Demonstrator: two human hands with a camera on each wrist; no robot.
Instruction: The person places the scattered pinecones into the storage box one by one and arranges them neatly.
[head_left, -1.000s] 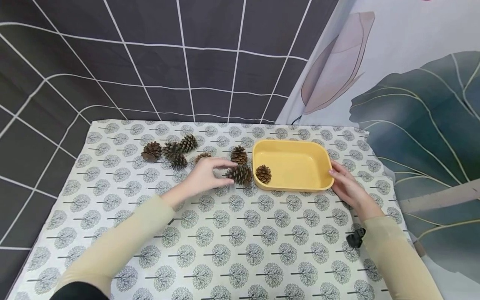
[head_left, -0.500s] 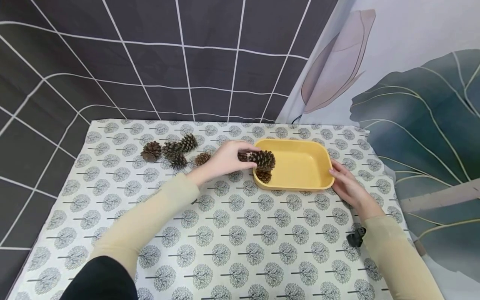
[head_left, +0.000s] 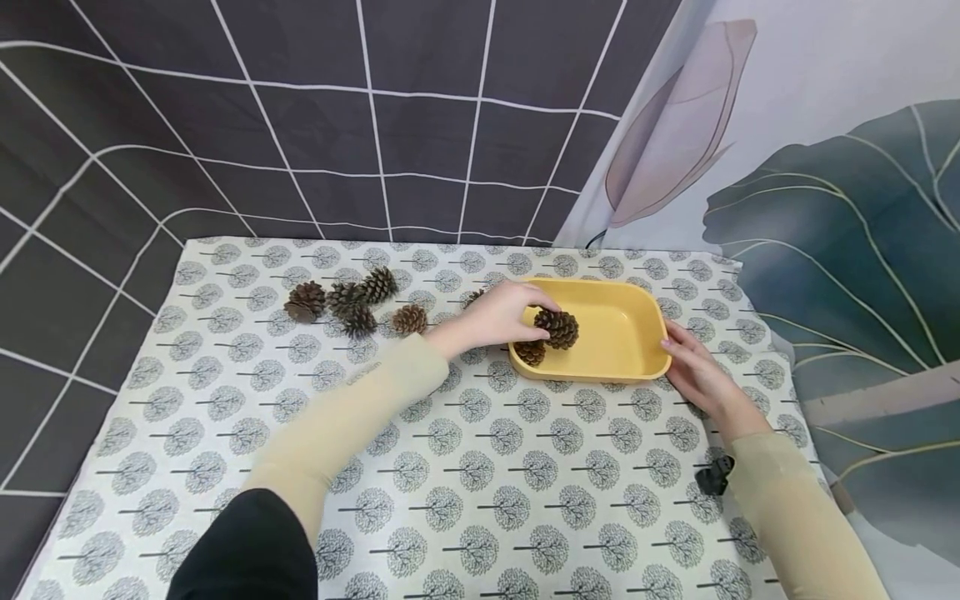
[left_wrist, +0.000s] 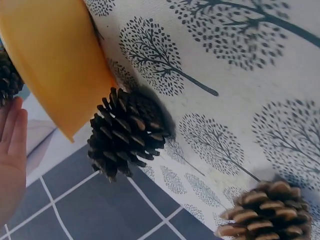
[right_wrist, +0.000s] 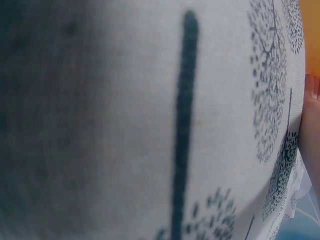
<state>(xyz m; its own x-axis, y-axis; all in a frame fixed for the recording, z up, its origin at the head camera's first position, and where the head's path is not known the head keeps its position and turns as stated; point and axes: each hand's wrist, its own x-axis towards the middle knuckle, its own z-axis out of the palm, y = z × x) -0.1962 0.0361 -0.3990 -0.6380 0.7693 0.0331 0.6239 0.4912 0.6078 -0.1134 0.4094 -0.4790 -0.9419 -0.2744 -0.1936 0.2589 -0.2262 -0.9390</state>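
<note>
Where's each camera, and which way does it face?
Head: head-worn, facing forward and down; both arms, left hand gripping a pinecone, right hand touching the yellow tub.
Left wrist: on that wrist, facing tub and pinecones; left hand at edge.
Right wrist: on that wrist, facing printed cloth; right hand at edge.
Both wrist views show the tub and cloth.

On my right wrist feed, the cloth-covered worktop (right_wrist: pixel 135 125) fills most of the picture, its left side in dark shade. I see a blurred dark printed trunk (right_wrist: pixel 183 120) near the middle and speckled tree crowns (right_wrist: pixel 270 75) further right. At the right edge I catch part of the grip (right_wrist: pixel 311 125), a bare hand, fingertips (right_wrist: pixel 309 84) at the yellow container (right_wrist: pixel 312 35).
</note>
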